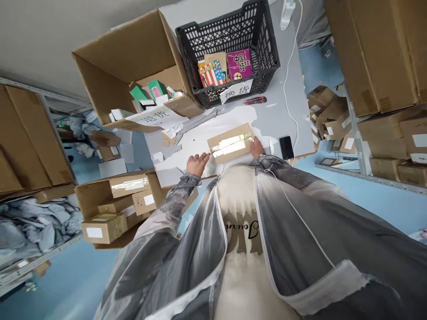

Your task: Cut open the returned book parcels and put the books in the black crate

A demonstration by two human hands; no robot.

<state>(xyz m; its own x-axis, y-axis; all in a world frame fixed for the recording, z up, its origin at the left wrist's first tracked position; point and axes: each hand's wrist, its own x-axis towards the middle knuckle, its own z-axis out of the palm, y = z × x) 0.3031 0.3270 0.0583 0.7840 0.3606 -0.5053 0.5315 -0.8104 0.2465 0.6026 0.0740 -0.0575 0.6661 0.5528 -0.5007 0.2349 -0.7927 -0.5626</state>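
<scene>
A flat cardboard box [230, 143] with shiny clear tape along its middle lies on the worktable in front of me. My right hand [256, 147] grips its right end, thumb along the edge. At the box's left end is my left hand [197, 164], its fingers curled in. Whatever those fingers hold is too small to make out. Under the left fingertips sits a whitish rounded thing [209, 166], partly hidden.
Behind the box stand an open carton [120, 53] with small green boxes and a black plastic crate [230, 33] with books. A red-and-black utility knife [255, 101], a phone [286, 147] and a white cable [287, 89] lie on the table [296, 115]. A carton of parcels [91, 193] stands lower left.
</scene>
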